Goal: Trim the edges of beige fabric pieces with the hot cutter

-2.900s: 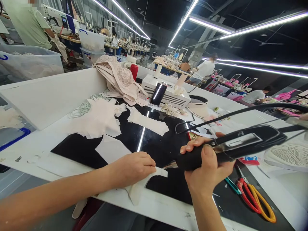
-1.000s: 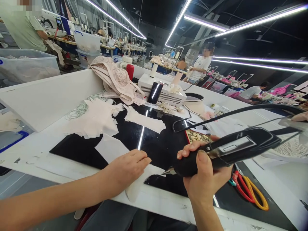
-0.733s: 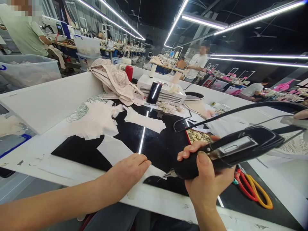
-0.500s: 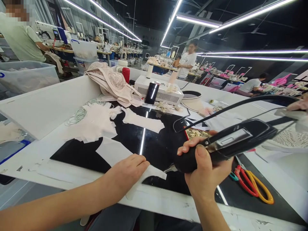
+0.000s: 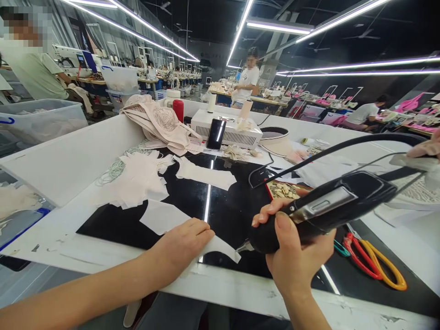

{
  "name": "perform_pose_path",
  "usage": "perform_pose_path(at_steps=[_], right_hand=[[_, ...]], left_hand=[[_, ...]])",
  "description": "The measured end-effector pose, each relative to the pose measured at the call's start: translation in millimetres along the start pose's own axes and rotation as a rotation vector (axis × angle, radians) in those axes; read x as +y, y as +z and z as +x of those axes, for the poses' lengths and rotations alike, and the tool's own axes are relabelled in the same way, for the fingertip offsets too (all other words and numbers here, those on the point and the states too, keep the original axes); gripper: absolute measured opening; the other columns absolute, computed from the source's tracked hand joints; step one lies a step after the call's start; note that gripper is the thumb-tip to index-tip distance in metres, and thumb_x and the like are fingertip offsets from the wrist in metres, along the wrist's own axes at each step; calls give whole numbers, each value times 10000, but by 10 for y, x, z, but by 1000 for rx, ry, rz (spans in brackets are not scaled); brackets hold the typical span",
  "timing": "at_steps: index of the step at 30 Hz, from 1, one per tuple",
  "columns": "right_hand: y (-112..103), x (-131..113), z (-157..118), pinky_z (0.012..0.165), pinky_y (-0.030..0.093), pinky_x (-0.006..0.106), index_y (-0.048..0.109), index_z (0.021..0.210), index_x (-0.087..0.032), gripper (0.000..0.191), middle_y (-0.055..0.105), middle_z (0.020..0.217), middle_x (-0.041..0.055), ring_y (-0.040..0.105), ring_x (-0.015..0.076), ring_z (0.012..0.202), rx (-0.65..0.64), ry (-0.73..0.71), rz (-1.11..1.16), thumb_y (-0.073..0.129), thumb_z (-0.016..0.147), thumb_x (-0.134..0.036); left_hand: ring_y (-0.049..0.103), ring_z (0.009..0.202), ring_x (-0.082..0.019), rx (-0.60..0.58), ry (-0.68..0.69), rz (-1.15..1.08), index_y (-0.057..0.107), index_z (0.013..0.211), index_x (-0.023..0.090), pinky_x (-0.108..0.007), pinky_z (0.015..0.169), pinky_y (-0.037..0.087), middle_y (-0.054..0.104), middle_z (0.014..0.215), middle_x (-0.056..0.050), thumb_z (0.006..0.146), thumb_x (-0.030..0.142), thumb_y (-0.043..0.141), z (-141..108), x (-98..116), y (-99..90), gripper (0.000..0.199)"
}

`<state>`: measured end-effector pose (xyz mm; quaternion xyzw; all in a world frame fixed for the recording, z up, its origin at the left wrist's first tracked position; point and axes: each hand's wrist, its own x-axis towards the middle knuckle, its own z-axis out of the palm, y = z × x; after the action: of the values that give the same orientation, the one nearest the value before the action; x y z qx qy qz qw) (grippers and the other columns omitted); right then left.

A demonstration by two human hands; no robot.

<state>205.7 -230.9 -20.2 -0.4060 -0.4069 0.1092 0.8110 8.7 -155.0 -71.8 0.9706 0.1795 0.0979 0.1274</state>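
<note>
My left hand (image 5: 187,240) is closed over a white fabric piece (image 5: 162,216), its fingers pressed together and curled onto it at the table's front edge. The fabric's narrow end sticks out to the right of the fingers. My right hand (image 5: 299,247) grips a black corded handheld power tool (image 5: 326,208) with a metal plate on its side. Its slim metal tip (image 5: 244,246) points left and meets or nearly meets that narrow end. Further up the black mat (image 5: 227,215) lie a separate white strip (image 5: 208,174) and a pile of pale fabric pieces (image 5: 134,181).
Right of my right hand lie scissors (image 5: 381,261) with red and orange handles. A red tray (image 5: 282,189) of small beige pieces sits beyond the tool. Farther back stand a phone (image 5: 216,133), a vented white box (image 5: 237,128) and stacked bra cups (image 5: 158,119). Another person's hand (image 5: 426,147) is at right.
The view has shifted slightly, and the tool tip sits a little lower beside the fabric's narrow end. The standing person in white at the back has moved left. Both hands keep their hold.
</note>
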Motion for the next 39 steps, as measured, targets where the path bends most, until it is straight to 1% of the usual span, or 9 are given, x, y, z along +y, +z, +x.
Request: perform_pose_path(at_steps=[5,10,16,19,22,25,29,33,39], right_hand=[[-6,2,-35,543,585,310,603,1218,-270,423,697,837,-45,654,144,603,-1,5,9,843,870,-245],[-9,-11,-63,542,579,315,606,1217,-261,430,697,830,-41,654,149,603,8,12,15,850,863,-249],[2,-22,-79,554,579,316,610,1204,-266,419,699,831,-40,654,150,608,5,19,25,850,862,-243],[-1,-20,-91,563,584,318,611,1193,-266,412,701,831,-41,655,150,611,8,30,26,852,859,-250],[4,-17,-97,566,586,318,606,1179,-267,408,702,827,-44,654,148,608,9,37,30,855,856,-246],[14,-19,-94,557,582,312,603,1186,-265,419,704,823,-45,653,145,601,8,37,26,857,854,-245],[11,-31,-101,553,582,311,596,1194,-266,421,704,834,-42,653,146,606,2,36,26,852,861,-257],[-6,-45,-118,557,579,314,604,1200,-264,427,697,827,-39,652,147,608,8,46,16,856,855,-268],[74,-59,-48,524,579,312,624,1172,-250,427,690,788,-39,635,148,583,33,52,36,867,821,-267]], left_hand=[[669,1164,-249,-26,-31,18,613,1208,178,-349,870,628,674,1267,-68,825,-147,528,-4,8,-47,510],[678,1142,-206,38,19,37,630,1143,182,-287,876,597,689,1235,-52,854,-145,537,-20,1,-58,447],[691,1064,-178,82,41,77,628,1157,205,-247,806,571,699,1162,-27,942,-77,544,-34,-11,-58,364],[694,993,-180,111,71,170,626,1135,189,-249,743,557,695,1082,-37,1006,-8,531,-27,15,-21,255],[684,879,-205,126,122,320,630,1061,158,-297,699,557,681,982,-53,1057,179,605,-1,85,17,33],[665,819,-223,128,147,413,638,1111,151,-331,715,570,670,933,-52,992,450,740,11,169,47,337],[704,975,-295,169,147,451,611,1296,176,-377,822,603,709,1045,-104,841,670,817,-32,243,135,703],[709,1121,-345,200,119,474,580,1369,180,-422,922,604,709,1222,-193,821,745,782,-97,290,254,813],[695,1226,-400,227,89,431,539,1421,160,-474,970,608,689,1311,-262,795,748,800,-155,316,358,898]])
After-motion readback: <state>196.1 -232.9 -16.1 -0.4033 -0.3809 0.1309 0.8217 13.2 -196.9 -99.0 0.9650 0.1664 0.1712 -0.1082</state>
